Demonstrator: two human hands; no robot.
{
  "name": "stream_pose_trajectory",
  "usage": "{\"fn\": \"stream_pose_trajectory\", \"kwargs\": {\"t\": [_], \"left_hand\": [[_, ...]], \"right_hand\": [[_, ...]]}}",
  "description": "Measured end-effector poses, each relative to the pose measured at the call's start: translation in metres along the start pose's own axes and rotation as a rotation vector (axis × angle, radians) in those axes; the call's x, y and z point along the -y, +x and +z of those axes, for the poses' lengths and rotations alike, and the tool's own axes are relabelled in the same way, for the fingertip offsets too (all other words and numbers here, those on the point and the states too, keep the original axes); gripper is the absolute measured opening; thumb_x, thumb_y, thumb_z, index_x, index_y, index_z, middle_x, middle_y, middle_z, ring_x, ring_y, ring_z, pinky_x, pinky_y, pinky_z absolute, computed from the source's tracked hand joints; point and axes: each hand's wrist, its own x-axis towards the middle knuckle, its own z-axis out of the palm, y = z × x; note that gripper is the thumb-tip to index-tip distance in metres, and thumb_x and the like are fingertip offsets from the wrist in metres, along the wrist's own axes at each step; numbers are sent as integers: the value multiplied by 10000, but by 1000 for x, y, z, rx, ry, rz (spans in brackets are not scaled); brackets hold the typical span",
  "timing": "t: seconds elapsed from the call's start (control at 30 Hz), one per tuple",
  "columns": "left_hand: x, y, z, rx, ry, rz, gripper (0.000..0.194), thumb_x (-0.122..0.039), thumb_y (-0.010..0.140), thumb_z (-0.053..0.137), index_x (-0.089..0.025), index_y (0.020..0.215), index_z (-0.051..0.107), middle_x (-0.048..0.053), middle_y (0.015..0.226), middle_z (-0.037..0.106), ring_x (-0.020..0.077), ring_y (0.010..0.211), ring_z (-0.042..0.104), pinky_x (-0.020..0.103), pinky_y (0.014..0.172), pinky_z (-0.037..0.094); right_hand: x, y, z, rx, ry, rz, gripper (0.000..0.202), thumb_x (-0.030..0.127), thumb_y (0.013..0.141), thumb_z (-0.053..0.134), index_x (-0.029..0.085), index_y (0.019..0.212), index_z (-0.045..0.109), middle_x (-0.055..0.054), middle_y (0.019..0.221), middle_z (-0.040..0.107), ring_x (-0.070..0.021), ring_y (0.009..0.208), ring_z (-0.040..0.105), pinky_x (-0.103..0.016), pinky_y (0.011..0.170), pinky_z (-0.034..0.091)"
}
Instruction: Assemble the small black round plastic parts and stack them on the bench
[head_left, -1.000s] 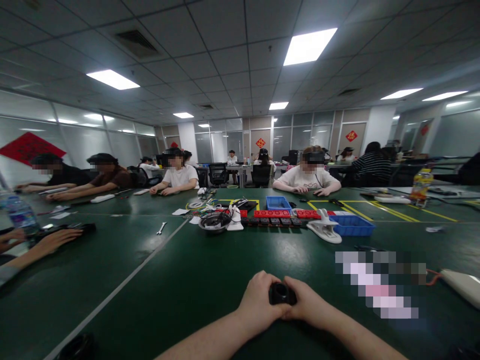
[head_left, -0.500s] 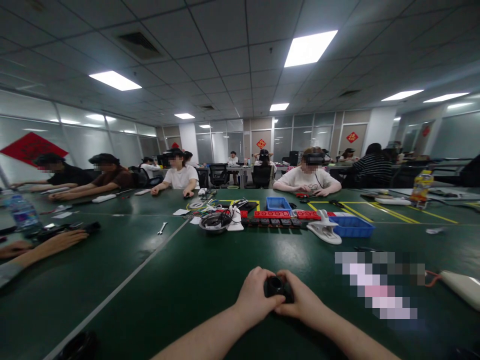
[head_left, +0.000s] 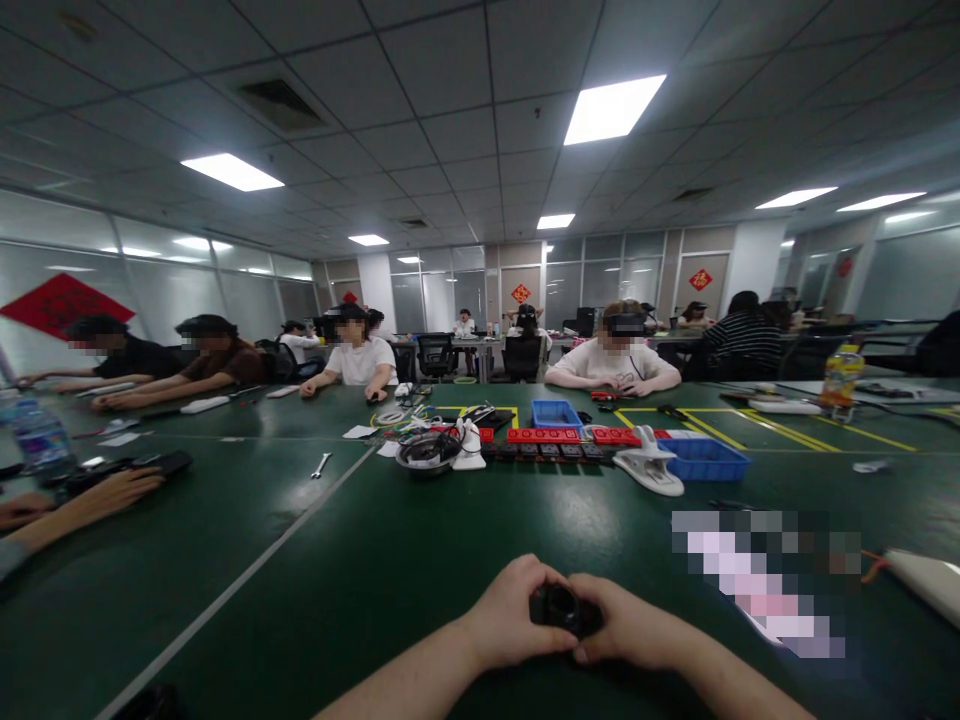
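Note:
Low over the green table (head_left: 360, 590), my hands hold one small black object with a round, lens-like opening (head_left: 561, 606) between them. My left hand (head_left: 510, 618) grips its left side, thumb across the near edge. The fingers of my right hand (head_left: 626, 618) wrap the right side, and its thumb comes close to the left thumb. The ring of the opening faces up and toward me. My fingers cover much of the body, so its exact kind cannot be made out.
Ahead lie a red and black power strip (head_left: 544, 440), a white clamp stand (head_left: 651, 465), blue bins (head_left: 705, 458) and a bowl of cables (head_left: 429, 455). A wrench (head_left: 321, 466) lies left; a blurred-out item (head_left: 757, 585) lies right. A co-worker's hand (head_left: 124, 490) rests at left.
Both hands and the black object have shifted slightly down and to the right in view. The object has turned a little, with its opening now tilted more to the right.

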Motion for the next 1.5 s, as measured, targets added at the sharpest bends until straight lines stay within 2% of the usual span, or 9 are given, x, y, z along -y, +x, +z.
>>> {"fn": "stream_pose_trajectory", "kwargs": {"t": [0.33, 0.7, 0.83, 1.27, 1.4, 1.5], "left_hand": [[4, 0, 3, -9, -60, -6, 470, -379, 560, 671, -224, 974, 510, 4, 902, 463, 141, 783, 459, 239, 673, 385], [-2, -1, -2, -13, 41, 63, 434, -406, 583, 650, -230, 965, 541, 2, 860, 484, 152, 812, 465, 249, 710, 376], [-4, -1, -4, 13, 41, 29, 370, -365, 624, 624, -233, 961, 549, 2, 869, 485, 154, 819, 467, 250, 711, 376], [0, 0, 0, -23, -24, -26, 405, -392, 565, 662, -204, 903, 542, 1, 863, 485, 148, 782, 461, 240, 672, 380], [0, 0, 1, -34, -15, -25, 406, -402, 565, 658, -200, 897, 538, 3, 863, 489, 147, 772, 462, 240, 661, 381], [0, 0, 2, -64, 12, -62, 417, -424, 554, 657, -202, 886, 538, 5, 861, 492, 151, 758, 466, 245, 643, 382]], "right_hand": [[2, 0, -1, -7, -17, 17, 459, 205, 503, 676, 171, 946, 563, -13, 909, 553, -188, 817, 503, -261, 703, 387], [-7, 3, 0, -13, -51, -8, 428, 218, 504, 695, 158, 909, 569, -4, 881, 550, -177, 797, 505, -244, 665, 388], [-6, 2, -1, -22, -43, 0, 439, 200, 497, 694, 160, 915, 567, 0, 878, 557, -179, 806, 506, -248, 684, 387], [-2, 2, 0, -34, -16, 0, 421, 189, 485, 701, 152, 884, 573, 9, 828, 566, -174, 772, 511, -233, 643, 386], [-5, 3, 0, -23, -17, -17, 414, 212, 495, 698, 148, 881, 563, 10, 824, 567, -168, 758, 510, -226, 621, 376], [-8, 7, 4, -64, -87, 5, 389, 251, 490, 700, 149, 832, 545, 12, 792, 561, -160, 725, 503, -219, 590, 362]]}}
